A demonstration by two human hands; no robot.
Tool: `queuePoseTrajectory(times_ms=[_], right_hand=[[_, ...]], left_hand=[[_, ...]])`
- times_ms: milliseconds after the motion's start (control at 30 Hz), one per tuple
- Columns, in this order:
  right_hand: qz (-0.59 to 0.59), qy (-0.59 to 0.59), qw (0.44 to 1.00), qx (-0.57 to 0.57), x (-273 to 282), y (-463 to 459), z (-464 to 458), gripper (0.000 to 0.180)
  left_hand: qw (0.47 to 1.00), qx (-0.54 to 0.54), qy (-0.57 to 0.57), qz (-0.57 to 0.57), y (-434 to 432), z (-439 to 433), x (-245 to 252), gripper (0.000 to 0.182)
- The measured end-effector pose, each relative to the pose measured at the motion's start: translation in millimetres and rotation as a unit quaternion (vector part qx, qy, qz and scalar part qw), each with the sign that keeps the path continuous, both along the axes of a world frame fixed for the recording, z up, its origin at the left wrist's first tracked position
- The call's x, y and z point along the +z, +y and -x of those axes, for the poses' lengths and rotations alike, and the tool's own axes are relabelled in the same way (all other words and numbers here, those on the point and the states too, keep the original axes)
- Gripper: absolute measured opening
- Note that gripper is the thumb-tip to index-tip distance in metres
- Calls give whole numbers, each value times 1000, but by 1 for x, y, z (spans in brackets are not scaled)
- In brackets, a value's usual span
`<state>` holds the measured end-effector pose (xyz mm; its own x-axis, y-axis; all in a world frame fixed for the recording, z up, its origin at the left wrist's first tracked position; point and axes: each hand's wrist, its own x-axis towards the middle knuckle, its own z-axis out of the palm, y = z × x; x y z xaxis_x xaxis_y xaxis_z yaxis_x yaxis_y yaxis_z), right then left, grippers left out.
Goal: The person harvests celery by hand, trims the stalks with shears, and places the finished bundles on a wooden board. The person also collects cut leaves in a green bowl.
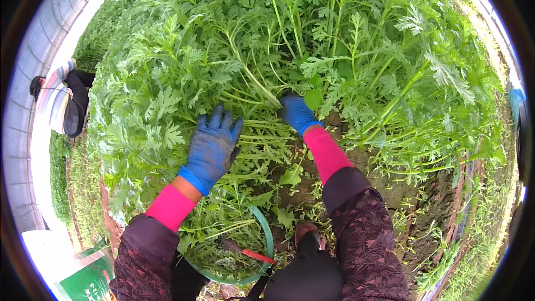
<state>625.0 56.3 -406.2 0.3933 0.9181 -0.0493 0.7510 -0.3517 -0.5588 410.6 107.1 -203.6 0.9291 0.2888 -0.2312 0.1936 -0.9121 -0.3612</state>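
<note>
Dense leafy greens with deeply lobed leaves, much like crown daisy, fill the bed before me. My left hand, in a soiled blue glove, lies over the leaves with its fingers apart, holding nothing that I can see. My right hand, also gloved in blue, is closed around the lower end of a pale thick stem; its fingertips are partly hidden in foliage. Below my left hand stands a round green-rimmed tub with loose greens in it. A red-handled tool lies across its right side.
Bare soil with scattered leaves shows below my right hand. My shoe stands beside the tub. Another person bends at the far left. A green-and-white package bearing writing sits lower left. Grassy strips border the bed.
</note>
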Motion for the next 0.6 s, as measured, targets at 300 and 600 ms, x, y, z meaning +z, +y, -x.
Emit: queuePoseTrajectory(times_ms=[300,600], right_hand=[[-39,141,985,-89,14,-38,-20,28],[8,169,986,-9,14,-53,18,41]], left_hand=[[1000,-4,1,4,4,3,0,66],[1000,10,-6,6,-2,-5,5,64]])
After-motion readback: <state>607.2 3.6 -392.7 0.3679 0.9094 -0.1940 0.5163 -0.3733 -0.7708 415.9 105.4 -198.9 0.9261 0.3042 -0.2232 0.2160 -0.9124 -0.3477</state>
